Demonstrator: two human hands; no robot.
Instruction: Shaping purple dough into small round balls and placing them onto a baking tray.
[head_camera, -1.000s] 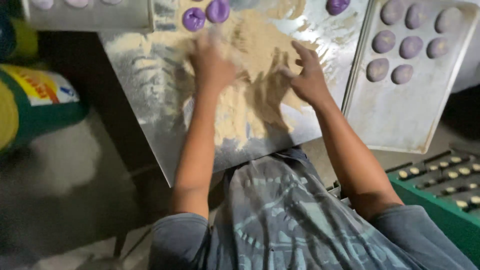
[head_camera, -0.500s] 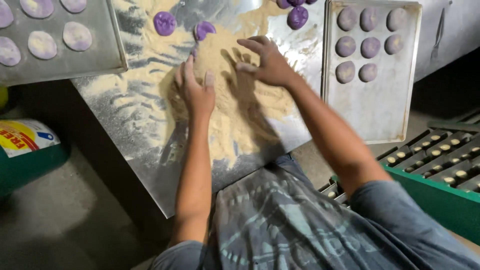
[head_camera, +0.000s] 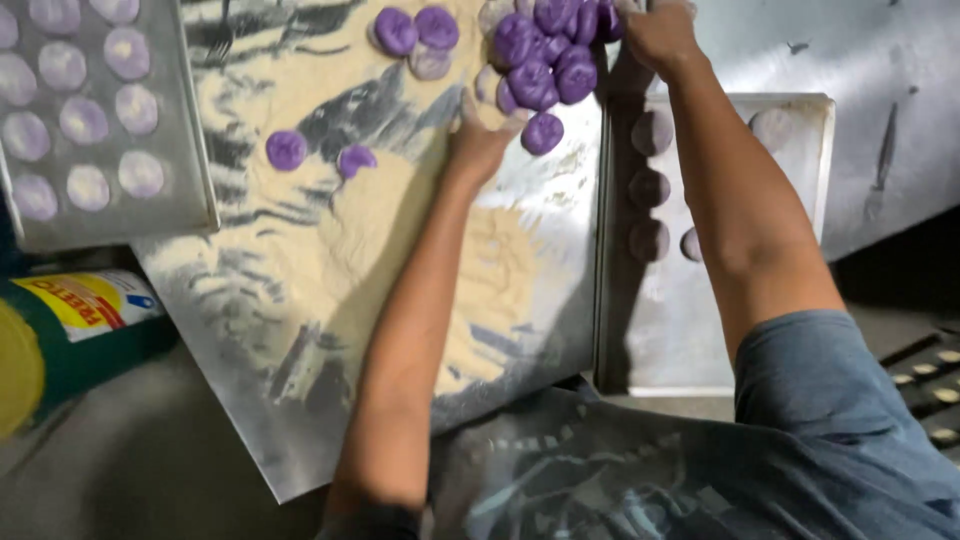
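Observation:
A heap of purple dough pieces (head_camera: 545, 60) lies at the far side of a metal table (head_camera: 540, 250). The table is spread with pale yellow crumbs (head_camera: 330, 260). My left hand (head_camera: 480, 135) rests with fingers apart against the near edge of the heap, touching crumb-dusted pieces. My right hand (head_camera: 655, 35) reaches to the heap's right side at the top edge of view. Its fingers are curled and partly cut off, so whether it holds anything is unclear. Two loose purple pieces (head_camera: 287, 150) lie to the left in the crumbs.
A metal tray (head_camera: 195, 150) at the left holds several crumb-coated rounds. Another tray (head_camera: 800, 200) at the right, under my right arm, holds a few more. A green and yellow container (head_camera: 70, 330) stands at lower left, and a green crate (head_camera: 925, 385) at lower right.
Both hands have left the crumb pile and reached farther out to the purple dough heap. The view has swung, so the heap and the left tray now show more fully.

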